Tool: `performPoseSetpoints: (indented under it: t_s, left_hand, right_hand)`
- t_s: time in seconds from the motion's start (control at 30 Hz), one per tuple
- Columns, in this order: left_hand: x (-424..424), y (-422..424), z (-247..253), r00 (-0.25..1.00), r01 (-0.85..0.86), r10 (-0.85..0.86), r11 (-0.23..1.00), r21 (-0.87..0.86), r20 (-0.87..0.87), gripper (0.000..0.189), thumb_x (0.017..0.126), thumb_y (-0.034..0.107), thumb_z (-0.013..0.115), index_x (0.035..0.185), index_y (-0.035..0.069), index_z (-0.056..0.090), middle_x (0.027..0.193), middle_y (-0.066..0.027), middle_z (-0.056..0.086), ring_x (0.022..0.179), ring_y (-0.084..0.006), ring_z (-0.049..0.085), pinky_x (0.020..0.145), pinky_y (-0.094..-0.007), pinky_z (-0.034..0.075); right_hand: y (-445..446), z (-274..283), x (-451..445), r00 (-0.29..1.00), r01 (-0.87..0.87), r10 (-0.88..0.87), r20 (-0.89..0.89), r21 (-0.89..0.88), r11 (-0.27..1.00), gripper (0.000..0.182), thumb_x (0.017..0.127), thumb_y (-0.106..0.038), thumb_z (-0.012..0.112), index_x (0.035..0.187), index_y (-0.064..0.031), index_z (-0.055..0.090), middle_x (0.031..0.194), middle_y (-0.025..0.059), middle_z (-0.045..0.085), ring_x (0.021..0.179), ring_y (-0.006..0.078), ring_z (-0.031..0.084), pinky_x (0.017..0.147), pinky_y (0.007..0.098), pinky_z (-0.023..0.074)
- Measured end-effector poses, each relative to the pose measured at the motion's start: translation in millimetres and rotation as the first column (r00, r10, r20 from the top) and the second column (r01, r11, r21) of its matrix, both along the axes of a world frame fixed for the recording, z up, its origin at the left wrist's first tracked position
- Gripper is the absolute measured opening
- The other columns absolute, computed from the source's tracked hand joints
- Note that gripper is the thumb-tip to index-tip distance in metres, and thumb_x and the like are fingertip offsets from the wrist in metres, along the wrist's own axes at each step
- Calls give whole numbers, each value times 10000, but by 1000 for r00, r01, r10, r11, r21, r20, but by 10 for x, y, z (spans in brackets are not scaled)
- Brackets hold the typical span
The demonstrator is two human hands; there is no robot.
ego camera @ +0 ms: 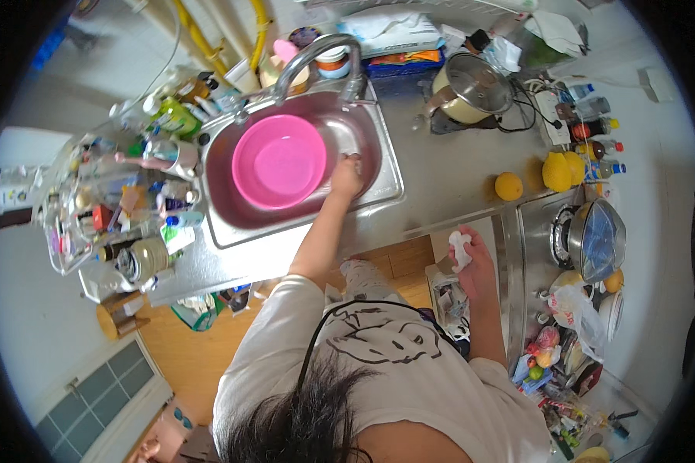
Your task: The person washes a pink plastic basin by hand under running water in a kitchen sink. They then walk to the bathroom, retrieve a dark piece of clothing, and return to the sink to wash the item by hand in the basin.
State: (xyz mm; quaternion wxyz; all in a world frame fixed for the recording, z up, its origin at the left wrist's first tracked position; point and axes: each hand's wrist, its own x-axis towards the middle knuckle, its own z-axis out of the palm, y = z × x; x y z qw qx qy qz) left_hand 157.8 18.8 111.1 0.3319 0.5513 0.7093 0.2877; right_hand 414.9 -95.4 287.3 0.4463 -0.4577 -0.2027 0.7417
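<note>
My left hand (347, 176) reaches down into the right side of a stainless steel sink (391, 184). Its fingers are curled, and I cannot tell whether something is in them. Just left of it, a round pink plastic basin (279, 165) sits in the sink. Over the counter's front edge, my right hand (476, 260) grips a crumpled white wad (459, 250), perhaps tissue or cloth. A chrome faucet (318, 49) arches above the back of the sink.
A pot with a glass lid (474, 87) stands right of the sink. An orange fruit (509, 186) lies near the counter's front edge. Bottles and toiletries (173, 116) crowd the left side. A steel bowl (596, 240) rests by the stove. Below my right hand is an open bin (448, 301).
</note>
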Motion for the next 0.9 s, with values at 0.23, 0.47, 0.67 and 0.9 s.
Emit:
performPoseSetpoints:
  t_s: [0.23,0.47,0.67,0.9]
  left_hand:
    - [-127,-303,429,914,392,-404,902,179,32,395,657,25,516,1052,0,508,1059,-206,505,967,-335,489,850,-361,386]
    - [-518,-772,1531,248,14,-91,996,90,965,354,776,191,559,1054,-14,482,964,-123,540,871,-193,534,744,-286,431]
    - [-598,-1309,1222,965,-77,50,992,97,257,346,764,186,560,1032,-17,477,973,-193,514,829,-260,550,731,-336,437]
    - [-677,-1924,1036,887,-359,264,911,206,379,406,743,131,566,1113,30,432,968,-160,497,873,-239,523,744,-311,433]
  right_hand:
    - [160,4,-363,965,-224,208,159,91,970,426,706,37,551,1111,-29,435,951,62,497,848,149,514,767,247,416]
    - [776,100,-897,917,-363,399,-12,390,846,413,653,84,499,1040,-60,478,927,73,511,783,190,532,720,306,433]
    - [1492,-1514,-1415,165,-953,-132,977,192,233,411,606,102,466,986,-55,495,991,145,468,875,274,494,746,344,404]
    - [187,-893,-2155,412,-907,496,764,398,140,504,631,107,525,1080,-40,348,903,83,419,868,184,471,767,296,398]
